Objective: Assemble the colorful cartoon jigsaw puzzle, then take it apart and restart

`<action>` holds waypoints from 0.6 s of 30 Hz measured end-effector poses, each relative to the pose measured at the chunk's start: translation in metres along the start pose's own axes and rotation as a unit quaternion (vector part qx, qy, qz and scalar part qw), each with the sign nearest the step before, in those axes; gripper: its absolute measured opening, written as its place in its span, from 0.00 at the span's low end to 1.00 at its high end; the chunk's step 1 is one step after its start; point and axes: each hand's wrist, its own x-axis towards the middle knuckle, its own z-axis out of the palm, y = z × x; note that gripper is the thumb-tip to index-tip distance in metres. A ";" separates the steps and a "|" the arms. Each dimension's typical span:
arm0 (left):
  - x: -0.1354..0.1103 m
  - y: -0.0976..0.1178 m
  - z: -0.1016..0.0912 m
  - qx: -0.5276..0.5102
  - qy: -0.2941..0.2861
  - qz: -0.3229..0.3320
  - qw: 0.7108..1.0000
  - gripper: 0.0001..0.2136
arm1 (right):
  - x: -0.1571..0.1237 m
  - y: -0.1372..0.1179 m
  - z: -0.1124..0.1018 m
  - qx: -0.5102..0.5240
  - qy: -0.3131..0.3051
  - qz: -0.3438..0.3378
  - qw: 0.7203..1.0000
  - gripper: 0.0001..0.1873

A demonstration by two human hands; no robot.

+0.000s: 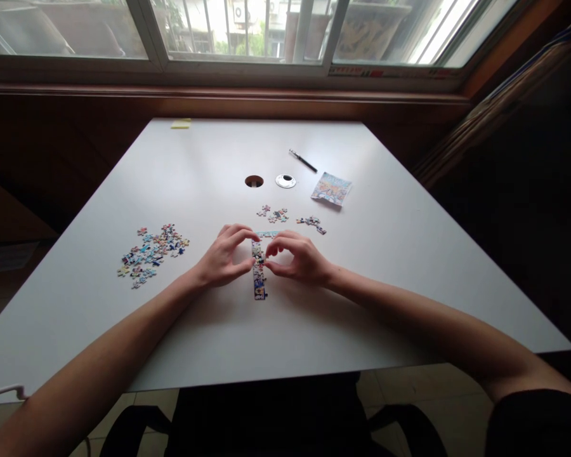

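Observation:
A narrow strip of joined jigsaw pieces [259,279] lies on the white table [314,317], running towards me. My left hand [223,255] curls over its far end from the left, fingertips and thumb pinching the strip. From the right, my right hand [299,257] meets it, fingers bent and thumb touching the same end. A short row of pale blue pieces [268,233] branches off behind the fingers.
A heap of loose pieces [152,254] lies to the left. Small clusters [276,215] [311,222] sit beyond my hands. Farther back are a printed picture card [332,188], a black pen [303,160], a cable hole [254,181], its round cap [285,181] and a yellow note pad [181,124].

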 end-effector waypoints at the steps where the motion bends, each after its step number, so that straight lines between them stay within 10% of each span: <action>1: -0.001 0.001 0.000 0.024 -0.026 0.029 0.999 0.21 | -0.008 -0.005 -0.004 0.015 -0.028 0.009 0.999 0.03; 7: -0.001 -0.002 0.000 0.084 -0.159 0.071 0.981 0.49 | -0.041 -0.019 -0.013 -0.011 -0.108 -0.006 0.994 0.05; 18: -0.001 -0.001 -0.003 0.101 -0.190 0.060 0.975 0.51 | -0.038 -0.023 -0.004 -0.027 -0.128 -0.004 0.991 0.04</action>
